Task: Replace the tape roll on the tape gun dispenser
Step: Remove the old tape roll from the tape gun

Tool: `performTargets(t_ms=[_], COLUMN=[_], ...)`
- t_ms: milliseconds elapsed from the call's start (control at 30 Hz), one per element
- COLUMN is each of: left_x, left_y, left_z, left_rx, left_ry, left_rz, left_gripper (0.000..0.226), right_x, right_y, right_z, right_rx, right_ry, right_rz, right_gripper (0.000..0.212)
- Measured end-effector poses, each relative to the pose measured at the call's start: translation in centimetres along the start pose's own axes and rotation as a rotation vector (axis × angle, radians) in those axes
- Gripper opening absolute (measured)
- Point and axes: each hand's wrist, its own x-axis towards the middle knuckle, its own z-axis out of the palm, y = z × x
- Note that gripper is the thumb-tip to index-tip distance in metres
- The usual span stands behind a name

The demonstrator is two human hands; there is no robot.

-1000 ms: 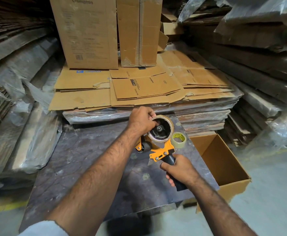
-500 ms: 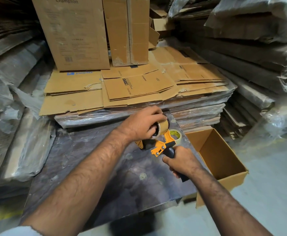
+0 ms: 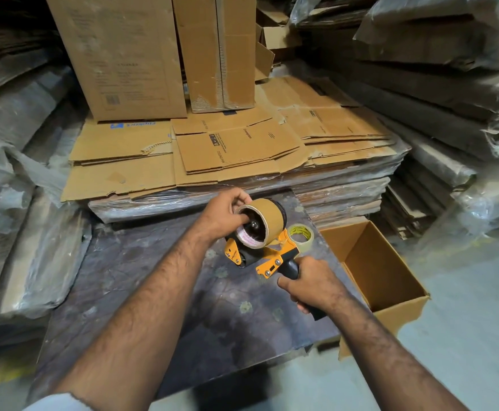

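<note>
Cardboard core: the brown tape roll (image 3: 261, 222) is nearly spent, light and stiff, sitting on the hub above the dark table (image 3: 141, 271).
Left hand (image 3: 223, 216): fingers pinch the roll's near rim, the best hold.
Right hand (image 3: 310, 284): wrapped tight around the black handle.
Tape gun (image 3: 267, 256): handle points toward the person; roll axis runs roughly left-to-right, tilted.
Spare clear roll (image 3: 301, 237): flat, just behind; probably the replacement.
</note>
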Motion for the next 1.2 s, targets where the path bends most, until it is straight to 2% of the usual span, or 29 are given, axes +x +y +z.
performTargets(t_ms=[267, 500, 600, 733, 800, 1000, 1133, 1200], left_x=[-0.1, -0.8, -1.2, -1.9, -2.1, -2.6, -3.3, -3.3], left_y=[-0.4, -0.4, -0.6, -0.6, -1.2, -1.2, -1.1, -1.3], left_z=[0.8, 1.0, 1.1, 1.0, 0.6, -1.8, -3.1, -3.5], left_rx=[0.218, 0.242, 0.128, -0.34, -0.351, 0.165, 0.045, 0.023], left_ry=[0.139, 0.178, 0.173, 0.116, 0.115, 0.116, 0.023, 0.017], left_rz=[0.0, -0.123, -0.284, -0.483, -0.443, -0.168, 0.044, 0.101], left_gripper=[0.034, 0.028, 0.019, 0.02, 0.022, 0.016, 0.052, 0.045], right_x=[0.5, 0.9, 0.8, 0.4, 0.3, -0.4, -1.2, -1.7], right_y=[-0.4, -0.2, -0.7, -1.8, -2.1, -2.5, -3.3, -3.7], right_z=[0.7, 1.8, 2.5, 3.3, 3.5, 3.8, 4.0, 4.0], right_rx=[-0.052, -0.093, -0.095, -0.092, -0.094, -0.064, -0.03, 0.007], right_ry=[0.027, 0.056, 0.079, 0.116, 0.12, 0.092, 0.056, 0.022], right_rz=[0.015, 0.042, 0.056, 0.06, 0.061, 0.04, 0.019, 0.019], right_gripper=[0.02, 0.023, 0.025, 0.025, 0.023, 0.018, 0.017, 0.017])
